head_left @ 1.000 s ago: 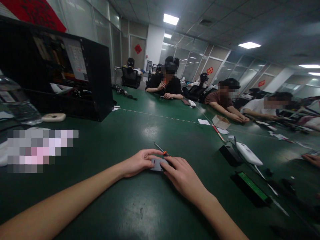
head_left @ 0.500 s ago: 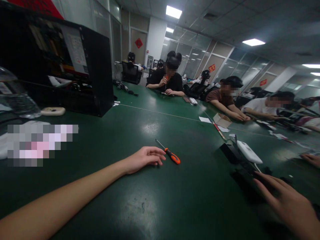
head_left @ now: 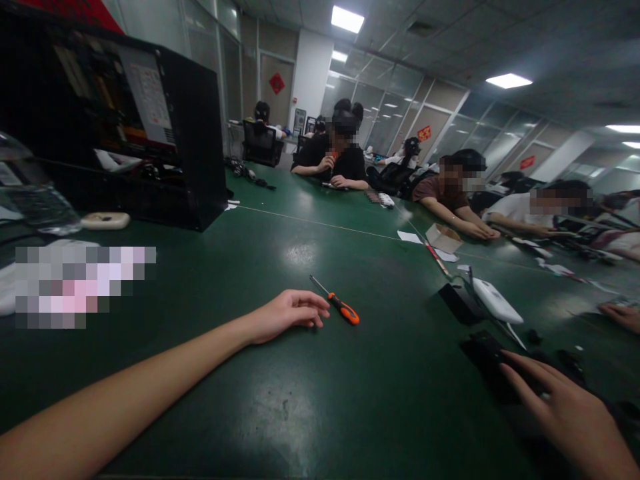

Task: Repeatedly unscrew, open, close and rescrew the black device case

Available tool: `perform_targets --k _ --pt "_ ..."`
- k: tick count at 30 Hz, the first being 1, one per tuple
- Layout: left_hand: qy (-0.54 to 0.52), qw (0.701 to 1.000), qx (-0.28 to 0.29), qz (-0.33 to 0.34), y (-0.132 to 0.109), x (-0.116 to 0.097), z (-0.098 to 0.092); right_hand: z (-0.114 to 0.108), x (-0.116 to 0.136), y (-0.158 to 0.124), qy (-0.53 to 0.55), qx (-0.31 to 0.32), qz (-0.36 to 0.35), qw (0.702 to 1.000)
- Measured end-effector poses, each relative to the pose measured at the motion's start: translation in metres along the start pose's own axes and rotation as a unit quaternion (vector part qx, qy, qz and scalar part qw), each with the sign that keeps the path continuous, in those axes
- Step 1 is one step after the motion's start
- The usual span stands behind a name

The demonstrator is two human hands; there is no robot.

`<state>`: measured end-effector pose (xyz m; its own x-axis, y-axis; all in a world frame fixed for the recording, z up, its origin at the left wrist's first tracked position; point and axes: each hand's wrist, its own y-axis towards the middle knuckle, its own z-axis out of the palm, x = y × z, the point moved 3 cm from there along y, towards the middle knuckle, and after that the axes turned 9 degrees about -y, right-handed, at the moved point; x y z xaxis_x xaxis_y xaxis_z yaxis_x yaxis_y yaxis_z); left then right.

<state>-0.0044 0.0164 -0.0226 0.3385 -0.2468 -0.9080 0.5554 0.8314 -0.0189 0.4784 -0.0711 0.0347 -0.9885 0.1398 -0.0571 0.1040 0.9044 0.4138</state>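
My left hand (head_left: 290,316) rests on the green tabletop with its fingers loosely curved and slightly apart, holding nothing. Close beyond its fingertips lies a screwdriver (head_left: 344,309) with an orange and black handle, its metal shaft pointing away to the left. At the lower right, my right hand (head_left: 570,407) has thumb and fingers at the near end of a flat black object (head_left: 484,348), low over the table. The object's kind is too dark to make out, and part of it is hidden by the hand.
An open black computer case (head_left: 195,147) stands at the left, beside a clear plastic bottle (head_left: 37,193). A white device (head_left: 497,300) leans beyond my right hand, near a small cardboard box (head_left: 443,237). Several people sit around; another person's hand (head_left: 620,316) shows at the right edge.
My right hand has moved slightly left and down, and the black object now sits lower and apart from the white device. My left hand and the screwdriver stay in place.
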Motion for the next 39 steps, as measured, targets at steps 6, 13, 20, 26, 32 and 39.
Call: perform_targets --k 6,13,20,26,32,39 --pt "0.003 1.0 0.012 0.0 0.001 0.001 -0.002 0.001 -0.009 0.0 -0.013 0.011 0.011 1.0" --pt "0.009 1.0 0.013 0.001 0.001 0.001 -0.002 -0.004 -0.004 0.002 -0.015 0.079 -0.021 0.997" --pt "0.011 1.0 0.016 -0.003 0.0 0.002 -0.002 -0.005 -0.01 0.031 -0.021 0.181 -0.044 0.982" --pt "0.009 1.0 0.013 -0.003 0.001 0.001 -0.001 0.006 -0.009 0.047 -0.015 0.265 -0.163 0.95" --pt "0.03 0.999 0.015 -0.01 0.0 -0.001 -0.001 0.008 -0.004 0.039 -0.032 0.23 -0.167 0.958" --pt "0.019 1.0 0.015 -0.004 0.0 0.0 -0.001 0.004 -0.005 0.035 -0.005 0.15 -0.128 0.98"
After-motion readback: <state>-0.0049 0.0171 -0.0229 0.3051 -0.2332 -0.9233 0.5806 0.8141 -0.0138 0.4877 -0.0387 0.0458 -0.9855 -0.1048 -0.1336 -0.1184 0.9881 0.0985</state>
